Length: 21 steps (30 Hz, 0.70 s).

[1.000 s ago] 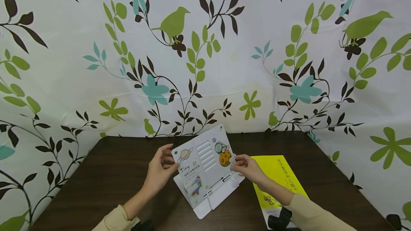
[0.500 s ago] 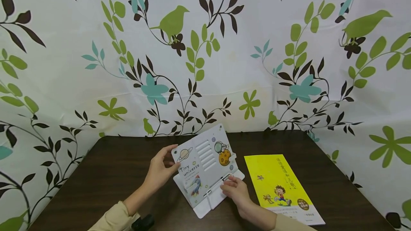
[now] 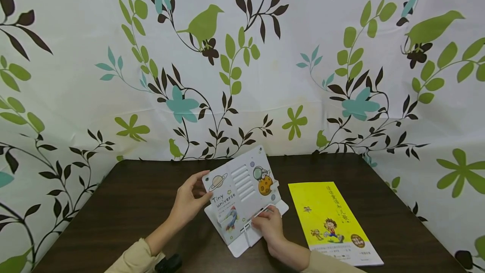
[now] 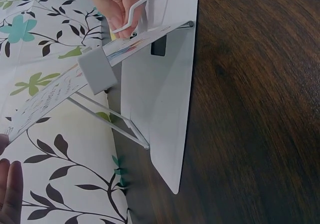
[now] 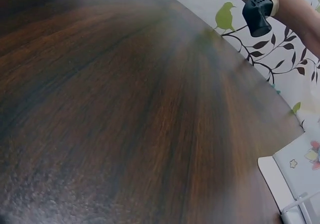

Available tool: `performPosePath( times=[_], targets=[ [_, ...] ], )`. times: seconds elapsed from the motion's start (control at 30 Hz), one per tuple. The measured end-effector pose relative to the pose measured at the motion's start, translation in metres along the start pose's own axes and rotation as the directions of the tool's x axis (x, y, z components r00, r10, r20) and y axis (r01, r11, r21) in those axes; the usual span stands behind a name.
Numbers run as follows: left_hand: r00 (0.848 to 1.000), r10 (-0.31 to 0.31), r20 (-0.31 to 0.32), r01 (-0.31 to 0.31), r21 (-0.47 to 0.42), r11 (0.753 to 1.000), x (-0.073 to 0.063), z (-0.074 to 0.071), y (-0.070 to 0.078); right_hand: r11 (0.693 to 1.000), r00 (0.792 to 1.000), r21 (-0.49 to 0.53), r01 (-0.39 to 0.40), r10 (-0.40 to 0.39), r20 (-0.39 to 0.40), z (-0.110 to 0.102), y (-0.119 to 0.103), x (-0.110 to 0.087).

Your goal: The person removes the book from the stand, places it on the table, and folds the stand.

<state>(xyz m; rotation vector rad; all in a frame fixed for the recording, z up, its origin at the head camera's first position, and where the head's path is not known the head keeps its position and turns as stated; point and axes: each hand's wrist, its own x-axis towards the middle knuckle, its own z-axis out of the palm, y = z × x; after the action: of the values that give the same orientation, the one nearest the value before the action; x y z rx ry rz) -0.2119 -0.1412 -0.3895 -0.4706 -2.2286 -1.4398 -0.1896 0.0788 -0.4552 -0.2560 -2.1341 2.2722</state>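
Note:
A white book stand printed "Tiny universe" stands on the table, its board tilted up from a flat base by wire legs behind. My left hand holds the board's upper left edge, thumb on the front and fingers behind. At the board's lower edge, my right hand has its fingers curled at the wire page holder; the wire between them is mostly hidden. Another wire page holder sticks out nearer the left wrist camera. In the right wrist view only a corner of the book stand shows.
A yellow book with a cartoon child on its cover lies to the right of the book stand. The dark wooden table ends at a cloth printed with leaves and birds.
My right hand has left the stand's right side clip and moved down and left to the wire page holder, uncovering the yellow book. My left hand keeps its hold on the board.

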Motion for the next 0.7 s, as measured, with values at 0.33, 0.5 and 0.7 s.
performPosePath(
  times=[0.33, 0.5, 0.7],
  targets=[
    [1.0, 0.01, -0.004, -0.01, 0.001, 1.0, -0.001, -0.001, 0.002, 0.997, 1.0, 0.081, 0.0, 0.001, -0.013, 0.008, 0.001, -0.002],
    [1.0, 0.013, 0.001, -0.013, -0.009, 1.0, -0.001, 0.0, 0.002, 0.997, 1.0, 0.077, -0.007, 0.01, -0.03, 0.007, 0.0, 0.003],
    [1.0, 0.024, 0.001, -0.024, 0.011, 1.0, -0.005, 0.0, 0.008, 0.998, 1.0, 0.058, -0.03, 0.03, -0.007, 0.002, -0.002, 0.01]
  ],
)
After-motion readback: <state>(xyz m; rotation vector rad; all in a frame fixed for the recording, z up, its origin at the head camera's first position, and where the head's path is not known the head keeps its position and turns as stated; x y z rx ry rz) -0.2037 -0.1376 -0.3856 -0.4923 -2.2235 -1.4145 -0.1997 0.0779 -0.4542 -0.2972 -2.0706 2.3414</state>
